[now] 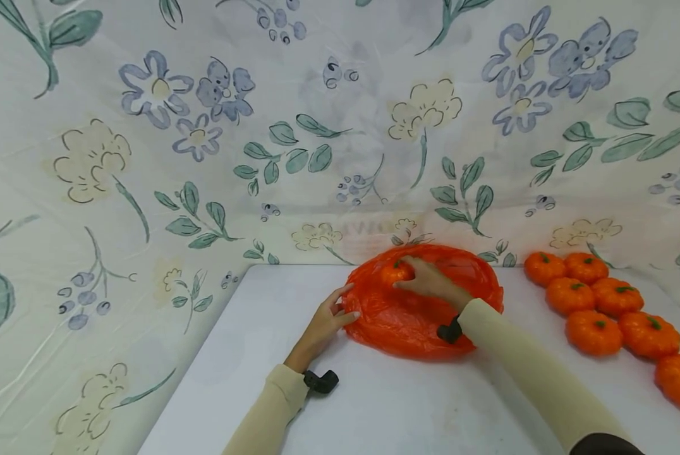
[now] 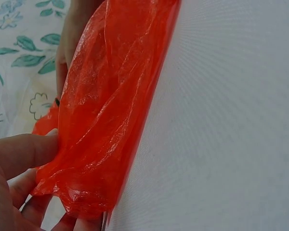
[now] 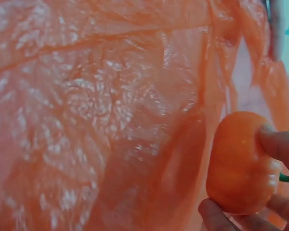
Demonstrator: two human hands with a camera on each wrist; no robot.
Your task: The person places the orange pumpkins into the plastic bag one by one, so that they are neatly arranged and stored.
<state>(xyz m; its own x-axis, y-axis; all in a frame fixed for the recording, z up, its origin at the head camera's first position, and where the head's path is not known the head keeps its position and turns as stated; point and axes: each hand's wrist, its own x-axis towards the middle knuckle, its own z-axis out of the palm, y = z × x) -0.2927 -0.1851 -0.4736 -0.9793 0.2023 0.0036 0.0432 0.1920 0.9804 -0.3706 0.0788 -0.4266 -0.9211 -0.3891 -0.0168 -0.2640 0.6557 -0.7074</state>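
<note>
A red plastic bag lies spread open on the table, its mouth facing up. At its left edge my left hand pinches the rim; in the left wrist view the thumb lies on the near side of the bag and the fingers pass behind it. My right hand reaches over the bag's mouth and holds a small orange pumpkin with a green stem. In the right wrist view, thumb and fingers grip the pumpkin by its sides, inside or just over the opening; how deep I cannot tell.
Several more small orange pumpkins stand in two rough rows on the right of the white table. A floral cloth hangs behind the table and along its left side.
</note>
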